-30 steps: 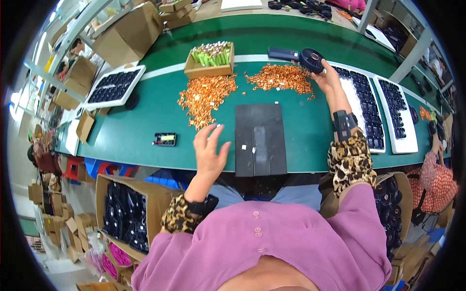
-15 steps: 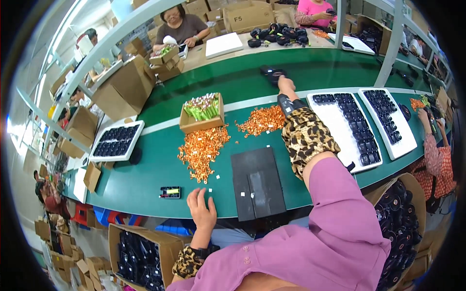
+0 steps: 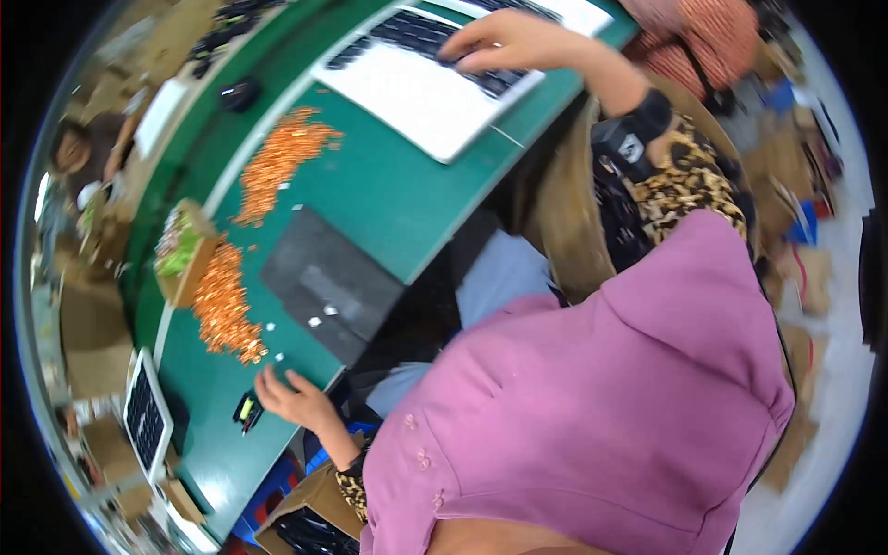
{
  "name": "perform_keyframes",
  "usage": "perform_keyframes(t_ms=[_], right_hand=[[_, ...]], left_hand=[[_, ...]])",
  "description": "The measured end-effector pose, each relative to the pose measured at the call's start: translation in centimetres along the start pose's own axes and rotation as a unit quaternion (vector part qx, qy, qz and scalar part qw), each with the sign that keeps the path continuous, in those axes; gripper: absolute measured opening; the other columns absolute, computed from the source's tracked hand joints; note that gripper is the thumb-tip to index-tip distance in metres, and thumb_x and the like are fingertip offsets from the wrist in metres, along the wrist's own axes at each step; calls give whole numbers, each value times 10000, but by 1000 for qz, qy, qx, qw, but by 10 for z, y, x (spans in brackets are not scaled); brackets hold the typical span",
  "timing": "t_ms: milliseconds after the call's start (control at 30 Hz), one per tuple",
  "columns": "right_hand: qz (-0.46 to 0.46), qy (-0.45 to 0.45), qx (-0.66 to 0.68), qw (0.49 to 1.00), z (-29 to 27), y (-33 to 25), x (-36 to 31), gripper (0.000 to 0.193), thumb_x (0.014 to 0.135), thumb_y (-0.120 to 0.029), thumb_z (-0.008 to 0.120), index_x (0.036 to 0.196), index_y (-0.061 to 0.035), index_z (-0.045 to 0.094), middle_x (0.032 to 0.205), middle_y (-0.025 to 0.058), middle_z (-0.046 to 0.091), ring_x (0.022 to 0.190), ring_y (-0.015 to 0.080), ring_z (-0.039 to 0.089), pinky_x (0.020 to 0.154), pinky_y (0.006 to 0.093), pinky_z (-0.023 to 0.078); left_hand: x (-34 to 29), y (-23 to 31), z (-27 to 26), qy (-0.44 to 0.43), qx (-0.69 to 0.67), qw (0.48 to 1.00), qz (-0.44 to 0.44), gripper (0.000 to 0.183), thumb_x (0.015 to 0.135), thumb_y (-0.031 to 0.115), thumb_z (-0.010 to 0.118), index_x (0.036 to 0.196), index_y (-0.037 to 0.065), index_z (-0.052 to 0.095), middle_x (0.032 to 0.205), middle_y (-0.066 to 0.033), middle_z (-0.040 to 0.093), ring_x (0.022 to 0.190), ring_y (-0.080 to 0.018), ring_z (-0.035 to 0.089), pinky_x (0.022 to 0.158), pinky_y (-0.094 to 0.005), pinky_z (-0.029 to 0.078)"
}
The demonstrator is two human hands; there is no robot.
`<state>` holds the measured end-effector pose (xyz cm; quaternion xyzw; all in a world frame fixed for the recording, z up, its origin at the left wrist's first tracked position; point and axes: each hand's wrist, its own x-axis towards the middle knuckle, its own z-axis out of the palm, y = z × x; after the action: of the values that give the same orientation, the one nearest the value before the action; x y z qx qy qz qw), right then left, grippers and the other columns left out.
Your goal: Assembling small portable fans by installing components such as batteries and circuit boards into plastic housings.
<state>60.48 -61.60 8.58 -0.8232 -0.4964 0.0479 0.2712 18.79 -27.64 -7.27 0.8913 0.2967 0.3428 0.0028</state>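
Note:
My right hand (image 3: 523, 42) is over a white foam tray (image 3: 398, 97) holding rows of small black plastic cases. Its thumb and fingers close on one black plastic case (image 3: 450, 60) at the edge of the rows; motion blur softens the detail. My left hand (image 3: 294, 400) hovers at the near table edge, its fingers apart and nothing in them. Just left of it lies an opened black case (image 3: 247, 410) with a yellow-green piece inside. A dark grey mat (image 3: 324, 277) lies between my hands, with small white squares on it.
Piles of orange metal pieces (image 3: 222, 301) spread beside a cardboard box (image 3: 199, 250) of green parts. A black round device (image 3: 239, 93) sits on the green belt. Another tray of black cases (image 3: 148, 416) stands left. An open carton (image 3: 564, 185) is beside me; a co-worker sits beyond the trays.
My right hand has let go of the black round device on the belt and swung right to the tray. My body and view have turned right. The left hand stays near the opened case.

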Motion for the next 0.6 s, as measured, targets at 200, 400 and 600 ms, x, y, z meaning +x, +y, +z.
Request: perform_keyframes(t_ms=[200,400,600], right_hand=[[405,22,-100,909,-18,117,-312,550,706,-316,723,1128,9,588,1079,186,621,1007,276,602,877,350,466],[452,33,-122,883,72,144,-380,709,660,-360,739,1245,-34,506,1237,203,518,1142,332,502,981,367,391],[505,-47,-106,855,96,149,-362,906,613,-375,783,1376,-144,353,1341,150,427,1222,353,407,968,520,349]], left_hand=[[13,2,4,2,-72,997,15,309,868,114,557,1163,21,546,1200,-159,495,1096,-309,482,902,-400,407],[62,140,-23,-52,-371,925,66,294,848,43,580,1136,-10,553,1135,-151,551,1052,-224,531,881,-356,437],[68,335,-4,-413,-377,724,404,320,774,82,650,1079,21,575,1048,-167,592,964,-329,580,831,-361,465]])
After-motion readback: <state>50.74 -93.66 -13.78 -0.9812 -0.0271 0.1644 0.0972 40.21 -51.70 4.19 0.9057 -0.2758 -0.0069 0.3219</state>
